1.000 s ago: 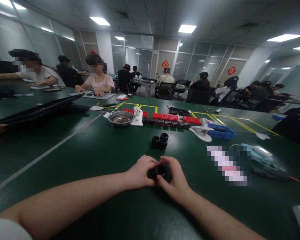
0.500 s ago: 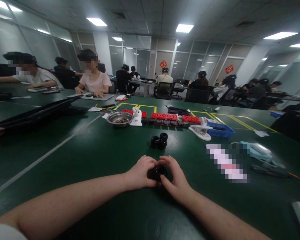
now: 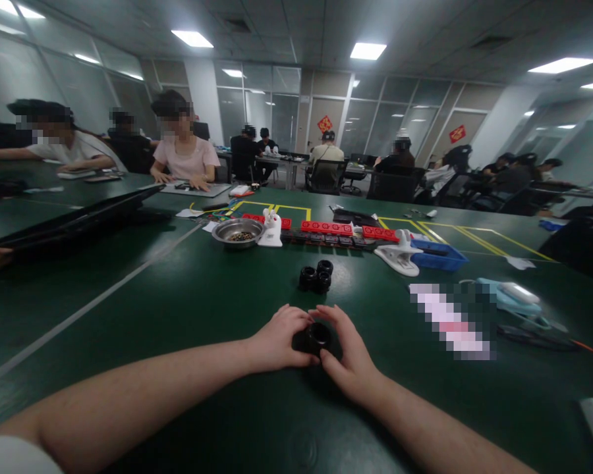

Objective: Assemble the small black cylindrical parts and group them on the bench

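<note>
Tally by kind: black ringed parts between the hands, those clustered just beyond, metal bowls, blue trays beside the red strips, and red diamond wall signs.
Handled black ringed part: 1
Clustered black ringed parts: 3
Metal bowl: 1
Blue tray: 1
Red wall signs: 2
Total: 8

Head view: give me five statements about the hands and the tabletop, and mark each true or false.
1. The left hand and right hand curve around one black part. True.
2. Three black pieces stand grouped beyond the hands. True.
3. The metal bowl sits right of the blue tray. False: it sits to the left.
4. A white stand is beside the metal bowl. True.
5. The red strips lie nearer the hands than the three black pieces. False: they lie farther off.
</note>
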`<state>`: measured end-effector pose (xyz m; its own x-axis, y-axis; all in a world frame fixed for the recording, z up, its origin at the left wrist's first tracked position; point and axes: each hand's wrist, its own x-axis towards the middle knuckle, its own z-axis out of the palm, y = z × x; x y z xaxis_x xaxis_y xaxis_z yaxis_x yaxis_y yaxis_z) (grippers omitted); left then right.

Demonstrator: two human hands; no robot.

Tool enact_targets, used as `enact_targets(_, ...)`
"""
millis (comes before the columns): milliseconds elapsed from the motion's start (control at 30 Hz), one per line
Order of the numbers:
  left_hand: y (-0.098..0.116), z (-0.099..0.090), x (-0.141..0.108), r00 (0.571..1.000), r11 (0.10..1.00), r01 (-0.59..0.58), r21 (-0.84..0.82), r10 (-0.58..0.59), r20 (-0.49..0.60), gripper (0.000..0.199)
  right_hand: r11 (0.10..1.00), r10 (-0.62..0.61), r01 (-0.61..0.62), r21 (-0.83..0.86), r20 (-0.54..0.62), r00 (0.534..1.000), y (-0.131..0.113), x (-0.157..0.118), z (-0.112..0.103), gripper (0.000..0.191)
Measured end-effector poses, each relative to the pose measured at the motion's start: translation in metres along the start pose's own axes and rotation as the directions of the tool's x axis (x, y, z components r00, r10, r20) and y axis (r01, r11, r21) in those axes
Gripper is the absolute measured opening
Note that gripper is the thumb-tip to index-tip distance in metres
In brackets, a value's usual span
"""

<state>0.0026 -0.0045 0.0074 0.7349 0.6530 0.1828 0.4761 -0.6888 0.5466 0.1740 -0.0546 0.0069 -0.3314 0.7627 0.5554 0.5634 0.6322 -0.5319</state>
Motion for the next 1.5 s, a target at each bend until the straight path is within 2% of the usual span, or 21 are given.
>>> enact_targets(267, -0.0004, -0.0012, -0.0002, 1.000, 1.000, -0.005, 0.000, 0.005, 0.013, 0.039, 0.992, 0.083, -0.093, -0.083, -0.114, 0.990, 0.0021, 0.0022, 0.0004, 0.055)
enact_targets(367, -0.0007, -0.0001, -0.0001, 1.000, 1.000, -0.009, -0.013, 0.009, 0.011, 0.042, 0.989, 0.109, -0.120, -0.086, -0.122, 0.987, 0.0018, 0.0022, 0.0022, 0.050)
enact_targets(433, -0.0010, 0.0008, -0.0002, 1.000, 1.000, -0.005, -0.013, 0.005, 0.007, 0.044, 0.994, 0.097, -0.103, -0.049, -0.101, 0.990, 0.0006, 0.0020, 0.0018, 0.045)
enact_targets(600, -0.0018, 0.0017, -0.0005, 1.000, 1.000, 0.002, -0.006, -0.002, -0.007, 0.044, 1.000, -0.016, 0.017, 0.020, -0.035, 0.999, -0.0018, 0.0013, -0.0021, 0.050)
enact_targets(767, 0.0002, -0.0007, -0.0010, 1.000, 1.000, 0.002, -0.007, -0.002, 0.004, 0.038, 0.995, 0.073, -0.080, -0.058, -0.120, 0.990, 0.0009, 0.0020, -0.0005, 0.049)
enact_targets(900, -0.0003, -0.0005, -0.0008, 1.000, 1.000, 0.002, -0.005, -0.002, 0.015, 0.039, 0.989, 0.119, -0.127, -0.079, -0.106, 0.987, 0.0014, 0.0025, 0.0017, 0.050)
enact_targets(1067, -0.0028, 0.0022, -0.0005, 1.000, 1.000, -0.007, 0.005, 0.007, -0.003, 0.046, 0.996, 0.023, -0.022, 0.083, -0.016, 1.000, -0.0008, 0.0010, -0.0004, 0.052)
enact_targets(1167, -0.0032, 0.0029, -0.0009, 1.000, 1.000, 0.009, 0.000, -0.009, 0.001, 0.047, 0.994, -0.008, 0.009, 0.105, -0.008, 1.000, -0.0017, 0.0009, -0.0021, 0.053)
enact_targets(1300, -0.0031, 0.0023, -0.0011, 1.000, 1.000, 0.001, -0.007, -0.001, 0.006, 0.042, 0.999, 0.049, -0.048, 0.026, -0.067, 0.997, -0.0002, 0.0021, -0.0013, 0.048)
enact_targets(1400, -0.0019, 0.0008, -0.0007, 1.000, 1.000, 0.011, -0.006, -0.011, 0.013, 0.041, 0.995, 0.096, -0.099, -0.013, -0.112, 0.989, 0.0028, 0.0025, 0.0016, 0.055)
enact_targets(1500, -0.0006, -0.0001, -0.0006, 1.000, 1.000, 0.005, -0.002, -0.005, 0.013, 0.039, 0.990, 0.142, -0.142, 0.013, -0.102, 0.985, 0.0045, 0.0016, 0.0041, 0.055)
